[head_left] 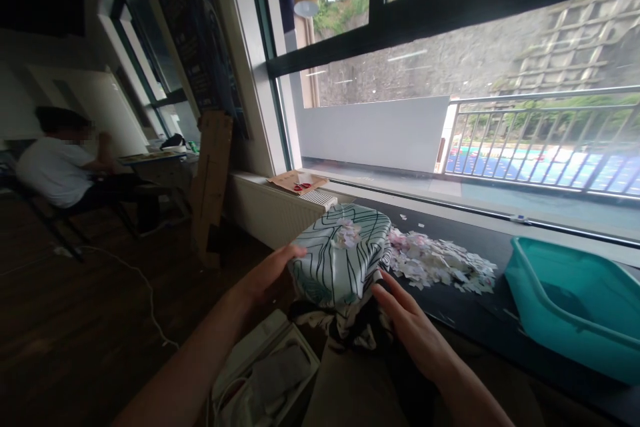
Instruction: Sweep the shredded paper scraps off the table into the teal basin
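A white cloth with black wavy lines (325, 270) is drawn over a box-like form, and its dark, bunched ends hang below. A small heap of torn paper scraps (347, 233) lies on top of the cloth. At the left side, my left hand (275, 271) grips the covered form, thumb on its upper edge and fingers hidden underneath. My right hand (403, 313) holds the near right side, fingers against the cloth. What is under the cloth is hidden. A larger pile of paper scraps (440, 260) lies just to the right on the dark tabletop (465, 310).
A teal plastic basin (550, 307) stands at the right. Red scissors (303, 185) lie on a piece of cardboard (285, 180) by the window. Below my left forearm is an open white box (265, 373) with cables. A person (60, 160) sits at a table far left.
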The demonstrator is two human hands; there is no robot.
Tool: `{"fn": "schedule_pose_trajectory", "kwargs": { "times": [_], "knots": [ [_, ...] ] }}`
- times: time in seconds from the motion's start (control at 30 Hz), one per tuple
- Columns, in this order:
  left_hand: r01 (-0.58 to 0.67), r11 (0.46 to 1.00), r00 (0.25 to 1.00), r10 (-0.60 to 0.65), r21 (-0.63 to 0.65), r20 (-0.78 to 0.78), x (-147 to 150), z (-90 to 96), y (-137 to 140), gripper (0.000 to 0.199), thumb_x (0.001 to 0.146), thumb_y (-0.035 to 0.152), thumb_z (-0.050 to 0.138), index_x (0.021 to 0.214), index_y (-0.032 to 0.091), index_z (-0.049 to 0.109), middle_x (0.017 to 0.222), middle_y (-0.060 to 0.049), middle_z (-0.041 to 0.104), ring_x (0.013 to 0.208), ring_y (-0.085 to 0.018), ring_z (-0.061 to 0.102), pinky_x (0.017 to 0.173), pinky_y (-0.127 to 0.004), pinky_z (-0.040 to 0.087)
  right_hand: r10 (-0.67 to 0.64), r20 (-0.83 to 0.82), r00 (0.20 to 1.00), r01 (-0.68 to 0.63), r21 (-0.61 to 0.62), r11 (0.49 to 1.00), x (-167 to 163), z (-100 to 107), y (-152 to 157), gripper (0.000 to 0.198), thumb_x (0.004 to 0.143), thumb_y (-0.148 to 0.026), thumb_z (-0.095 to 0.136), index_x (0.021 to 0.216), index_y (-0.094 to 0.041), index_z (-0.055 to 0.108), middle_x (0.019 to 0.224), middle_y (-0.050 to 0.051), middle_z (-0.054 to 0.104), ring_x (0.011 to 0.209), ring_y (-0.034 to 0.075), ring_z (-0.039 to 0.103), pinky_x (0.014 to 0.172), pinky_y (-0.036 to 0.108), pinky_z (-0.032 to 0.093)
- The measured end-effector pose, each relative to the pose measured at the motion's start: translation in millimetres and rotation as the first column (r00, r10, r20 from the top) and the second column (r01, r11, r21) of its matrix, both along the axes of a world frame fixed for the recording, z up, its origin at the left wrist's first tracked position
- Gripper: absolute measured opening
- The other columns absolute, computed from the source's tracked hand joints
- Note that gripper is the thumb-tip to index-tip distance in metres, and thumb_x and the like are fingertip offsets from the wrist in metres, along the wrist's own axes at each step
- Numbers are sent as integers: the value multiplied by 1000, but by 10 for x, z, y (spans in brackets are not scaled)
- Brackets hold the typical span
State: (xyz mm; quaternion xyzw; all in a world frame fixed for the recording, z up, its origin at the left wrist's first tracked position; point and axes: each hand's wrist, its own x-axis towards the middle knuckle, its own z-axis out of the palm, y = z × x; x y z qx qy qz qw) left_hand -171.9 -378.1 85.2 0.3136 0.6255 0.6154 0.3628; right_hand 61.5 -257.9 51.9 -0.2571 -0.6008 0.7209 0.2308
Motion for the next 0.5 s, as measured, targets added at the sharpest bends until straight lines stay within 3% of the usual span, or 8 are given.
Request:
{"fn": "schedule_pose_trajectory", "kwargs": {
  "times": [0.13, 0.23, 0.4, 0.5],
  "knots": [
    [33, 996, 988, -20, -83, 154, 348, 11, -587, 59, 69, 39, 65, 125, 25, 55, 89, -4, 68, 82, -30, 64, 70, -38, 50, 76, 66, 995, -74, -32, 997, 181, -104, -240, 76, 67, -61, 66, 132, -25, 51, 139, 3, 50, 132, 28, 37, 110, 41, 26],
    [4, 993, 977, 21, -120, 212, 631, -117, -789, 71, 66, 37, 64, 133, 28, 45, 96, -4, 67, 88, -30, 63, 72, -38, 51, 44, 136, 990, -39, -35, 999, 210, -287, -328, 76, 64, -62, 67, 127, -22, 56, 136, 5, 53, 133, 29, 35, 111, 39, 24],
    [48, 974, 981, -5, -220, 195, 996, -652, -749, 85, 66, 25, 52, 145, 28, 21, 113, -4, 63, 90, -25, 63, 73, -34, 51, 76, 89, 993, -51, -253, 966, 300, -615, -292, 75, 70, -68, 57, 126, -18, 55, 129, 8, 58, 122, 28, 49, 104, 38, 36],
    [64, 931, 996, -83, -360, -38, 1069, -998, -637, 80, 67, 20, 44, 144, 26, 25, 121, -4, 60, 95, -24, 61, 75, -33, 51, 77, 143, 987, -20, -366, 931, 374, -861, -224, 78, 66, -65, 62, 125, -15, 54, 126, 13, 60, 117, 29, 54, 98, 38, 43]
  ]
}}
